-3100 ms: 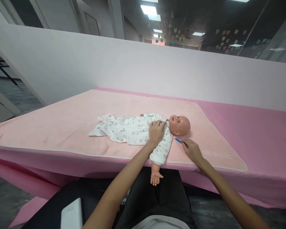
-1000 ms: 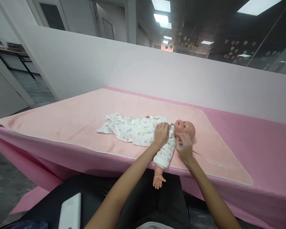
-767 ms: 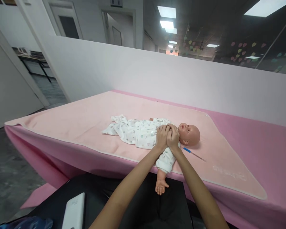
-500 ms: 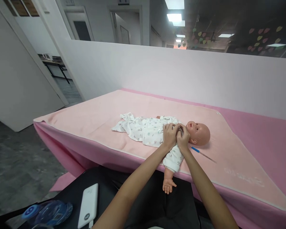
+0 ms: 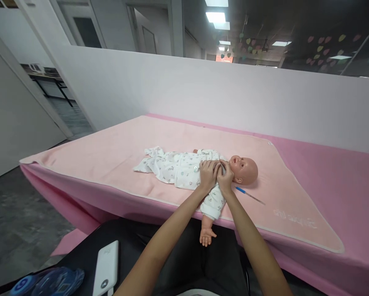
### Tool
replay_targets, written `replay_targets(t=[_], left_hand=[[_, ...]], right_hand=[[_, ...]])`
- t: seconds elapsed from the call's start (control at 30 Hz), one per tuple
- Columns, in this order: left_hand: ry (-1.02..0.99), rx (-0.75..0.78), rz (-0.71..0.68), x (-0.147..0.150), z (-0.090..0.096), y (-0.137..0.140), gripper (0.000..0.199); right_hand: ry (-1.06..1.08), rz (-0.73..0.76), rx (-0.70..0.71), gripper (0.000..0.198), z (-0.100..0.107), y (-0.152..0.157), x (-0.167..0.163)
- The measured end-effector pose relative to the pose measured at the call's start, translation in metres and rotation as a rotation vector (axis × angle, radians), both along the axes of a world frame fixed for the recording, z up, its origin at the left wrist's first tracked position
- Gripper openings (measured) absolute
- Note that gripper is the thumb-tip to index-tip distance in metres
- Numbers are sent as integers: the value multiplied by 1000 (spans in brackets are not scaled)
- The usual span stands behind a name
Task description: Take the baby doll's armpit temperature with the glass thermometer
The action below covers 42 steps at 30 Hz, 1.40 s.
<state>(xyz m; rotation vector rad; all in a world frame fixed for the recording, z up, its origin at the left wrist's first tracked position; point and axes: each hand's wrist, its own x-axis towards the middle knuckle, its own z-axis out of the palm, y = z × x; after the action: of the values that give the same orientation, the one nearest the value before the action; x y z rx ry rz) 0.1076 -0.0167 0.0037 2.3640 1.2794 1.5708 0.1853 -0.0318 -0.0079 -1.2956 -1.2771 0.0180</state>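
Note:
A baby doll [image 5: 245, 169] lies on its back with its head to the right, dressed in a white printed baby outfit [image 5: 184, 170]. My left hand [image 5: 208, 176] is closed on the outfit's upper chest, its fingers bent into the cloth. Right beside it, my right hand [image 5: 225, 179] pinches the cloth near the collar, just below the doll's chin. The two hands touch, and their fingertips partly hide the fabric between them. A snap button [image 5: 196, 168] shows on the front. One doll arm [image 5: 206, 232] hangs over the table edge between my forearms.
A peach mat [image 5: 110, 139] covers the pink-clothed table [image 5: 354, 197]. A thin stick with a blue end [image 5: 249, 195] lies by the doll's head. On a black surface at lower left are a white power bank [image 5: 106, 267] and a blue plastic bottle [image 5: 53, 281]. A white wall [image 5: 203, 90] stands behind.
The whole view has swung slightly to the right, so everything sits further left. Both hands stay at the doll's collar, with only small finger movement.

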Motion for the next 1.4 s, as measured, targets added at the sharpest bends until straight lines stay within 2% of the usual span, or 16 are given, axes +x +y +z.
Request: replay_targets(t=[0.2,0.33,0.6,0.9,1.1,1.27,1.4], left_hand=[[6,16,-1,0,2,0,20],[-20,26,-19,0,3,-2,14],[-44,6,-3,0,4,-3,14],[-6,75,13,-2,2,-2,14],[60,96,23,-19,8,1,23],[130,84,36,-38,6,3,13],[139,59,46,-41,2,1,8]], right_hand=[[14,-36,-2,32,-2,1,-1],[38,-12,-4,32,-4,0,0],[48,-16,9,30,-1,-2,2],[66,-22,61,26,-5,0,2],[36,-51,139,23,2,-5,2],[10,-63,178,23,0,-3,1],[25,-41,170,21,1,-4,1]])
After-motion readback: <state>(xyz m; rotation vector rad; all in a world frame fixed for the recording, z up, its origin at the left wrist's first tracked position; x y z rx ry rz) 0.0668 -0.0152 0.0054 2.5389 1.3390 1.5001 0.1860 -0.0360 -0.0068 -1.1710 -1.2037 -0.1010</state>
